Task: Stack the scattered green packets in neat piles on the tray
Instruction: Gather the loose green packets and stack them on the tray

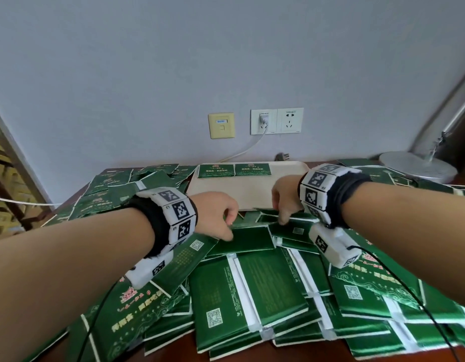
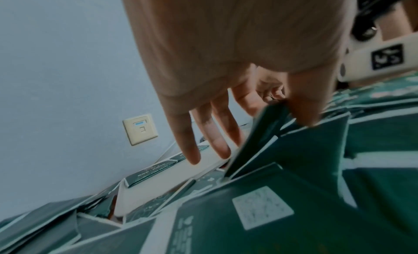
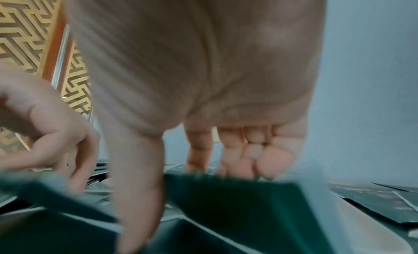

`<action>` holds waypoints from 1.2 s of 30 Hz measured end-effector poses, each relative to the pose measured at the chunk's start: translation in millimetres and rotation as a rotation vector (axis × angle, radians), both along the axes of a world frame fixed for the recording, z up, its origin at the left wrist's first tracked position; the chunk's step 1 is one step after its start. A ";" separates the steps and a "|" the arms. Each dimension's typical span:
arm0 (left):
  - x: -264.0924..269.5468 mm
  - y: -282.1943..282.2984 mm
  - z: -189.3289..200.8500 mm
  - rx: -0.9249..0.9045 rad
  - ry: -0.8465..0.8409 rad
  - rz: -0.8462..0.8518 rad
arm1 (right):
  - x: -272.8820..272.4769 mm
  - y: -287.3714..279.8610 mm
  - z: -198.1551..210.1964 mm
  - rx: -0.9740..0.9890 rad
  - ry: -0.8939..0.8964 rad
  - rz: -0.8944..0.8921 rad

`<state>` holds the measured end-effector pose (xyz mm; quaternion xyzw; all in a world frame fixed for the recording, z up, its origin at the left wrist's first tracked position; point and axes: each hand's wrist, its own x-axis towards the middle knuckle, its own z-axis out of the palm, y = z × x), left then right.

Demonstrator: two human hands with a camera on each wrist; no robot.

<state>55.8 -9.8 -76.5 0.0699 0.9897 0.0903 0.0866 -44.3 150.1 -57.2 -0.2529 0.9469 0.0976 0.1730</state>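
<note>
Both hands (image 1: pixel 252 207) pinch green packets (image 1: pixel 241 240) just before the tray (image 1: pixel 241 192)

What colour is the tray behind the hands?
The tray is a pale cream colour, seen best in the head view, with two green packets at its far edge.

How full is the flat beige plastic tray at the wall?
Mostly bare. The flat beige plastic tray holds only two green packets side by side at its far edge; whether each is a pile cannot be told.

Glossy green packets (image 1: pixel 249 291) are heaped loosely across the table; two packets (image 1: pixel 234 170) are laid flat, side by side, at the beige tray's (image 1: pixel 249 189) far edge
</note>
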 end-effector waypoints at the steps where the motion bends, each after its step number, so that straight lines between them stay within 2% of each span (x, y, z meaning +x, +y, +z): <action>1: 2.0 2.8 -1.0 -0.025 -0.051 -0.015 | 1.8 3.0 -4.8 0.097 -0.052 0.004; 3: 2.9 7.4 -3.3 -0.059 -0.095 -0.027 | 1.9 6.3 -12.1 0.176 -0.131 0.000; 13: -7.4 21.9 -19.5 -0.107 -0.117 -0.072 | -2.7 4.1 -36.0 0.179 -0.034 0.103; 20: -11.1 19.2 -13.9 -0.083 -0.068 -0.046 | -3.2 6.8 -20.9 0.218 -0.021 0.077; 28: -21.0 7.9 8.4 -0.015 0.036 0.050 | -13.6 25.9 12.5 -0.015 0.078 0.052; 32: -35.6 -1.8 23.6 0.036 0.079 0.109 | -25.3 26.3 25.8 -0.046 0.106 0.022; 36: -56.4 -16.0 30.7 -0.059 0.110 0.126 | -45.9 17.0 26.6 -0.031 0.124 0.010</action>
